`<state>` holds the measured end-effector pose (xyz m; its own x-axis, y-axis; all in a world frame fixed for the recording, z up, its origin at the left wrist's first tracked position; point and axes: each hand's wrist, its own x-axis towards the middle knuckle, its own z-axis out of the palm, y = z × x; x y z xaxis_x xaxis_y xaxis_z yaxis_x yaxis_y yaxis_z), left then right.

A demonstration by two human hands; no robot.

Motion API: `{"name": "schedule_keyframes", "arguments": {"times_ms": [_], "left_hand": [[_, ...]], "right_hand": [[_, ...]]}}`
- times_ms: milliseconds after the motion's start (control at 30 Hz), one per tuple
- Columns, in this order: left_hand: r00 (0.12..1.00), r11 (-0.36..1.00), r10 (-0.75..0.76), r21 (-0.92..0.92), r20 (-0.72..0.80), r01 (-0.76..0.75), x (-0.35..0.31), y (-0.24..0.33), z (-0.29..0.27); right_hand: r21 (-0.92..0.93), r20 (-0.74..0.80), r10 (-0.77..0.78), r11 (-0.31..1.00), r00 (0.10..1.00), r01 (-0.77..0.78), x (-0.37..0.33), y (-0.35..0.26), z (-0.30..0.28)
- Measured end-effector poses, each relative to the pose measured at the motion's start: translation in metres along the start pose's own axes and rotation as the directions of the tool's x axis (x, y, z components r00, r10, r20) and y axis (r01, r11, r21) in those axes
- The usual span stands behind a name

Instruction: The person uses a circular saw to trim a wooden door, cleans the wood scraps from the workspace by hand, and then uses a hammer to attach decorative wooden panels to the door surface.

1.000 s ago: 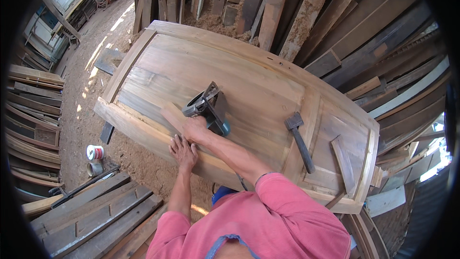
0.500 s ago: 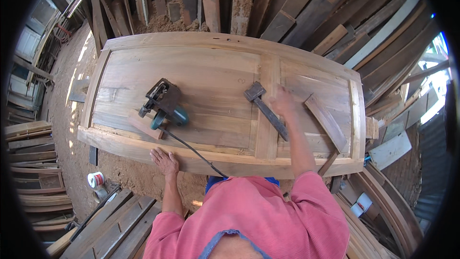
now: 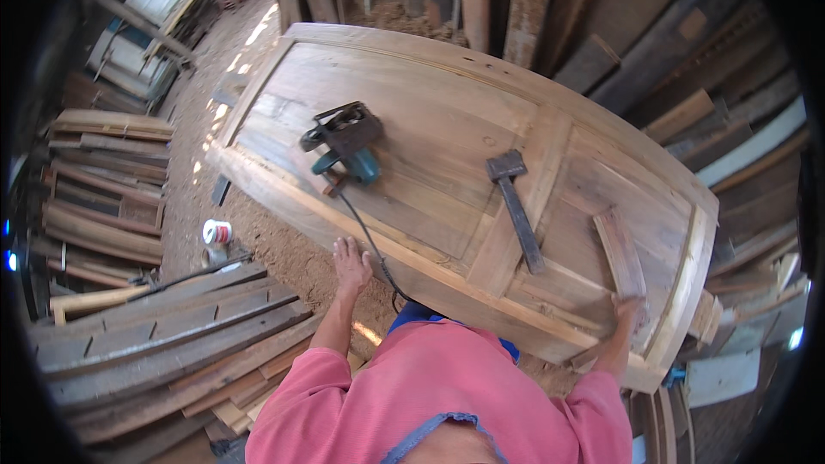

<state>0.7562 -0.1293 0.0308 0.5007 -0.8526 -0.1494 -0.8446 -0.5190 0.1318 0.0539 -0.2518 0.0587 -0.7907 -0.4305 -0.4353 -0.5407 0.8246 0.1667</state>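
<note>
- Left hand (image 3: 351, 266) lay on the wooden panel's (image 3: 430, 120) eight-o'clock edge, fingers spread loose.
- Right hand (image 3: 628, 306) met the wood strip (image 3: 620, 249) at the panel's four o'clock; whether fingers gripped, I couldn't tell.

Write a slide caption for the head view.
Right hand at a wood strip, left hand at the panel's edge, mallet lying nearby.

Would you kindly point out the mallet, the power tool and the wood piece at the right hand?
Mallet (image 3: 518, 217): head view, handle.
Power tool (image 3: 360, 164): head view, green casing.
Wood piece (image 3: 619, 252): head view, middle.
</note>
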Motion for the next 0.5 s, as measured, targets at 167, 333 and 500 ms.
{"name": "schedule_keyframes", "arguments": {"times_ms": [167, 333, 500], "left_hand": [[0.993, 0.995, -0.071, -0.064, 0.098, 0.077, -0.012, 0.014, -0.002], [0.994, 0.998, -0.037, -0.037, 0.104, 0.041, -0.011, 0.009, -0.008], [0.996, 0.998, 0.040, -0.048, 0.085, -0.036, -0.020, -0.012, -0.022]], "right_hand": [[0.322, 0.026, 0.317, 0.895, 0.948, -0.308, 0.004, 0.074, 0.076], [0.031, -0.094, 0.129, 0.991, 0.987, -0.127, 0.050, 0.098, 0.111], [0.994, 0.103, -0.160, 0.049, 0.982, -0.096, -0.039, 0.023, 0.085]]}}
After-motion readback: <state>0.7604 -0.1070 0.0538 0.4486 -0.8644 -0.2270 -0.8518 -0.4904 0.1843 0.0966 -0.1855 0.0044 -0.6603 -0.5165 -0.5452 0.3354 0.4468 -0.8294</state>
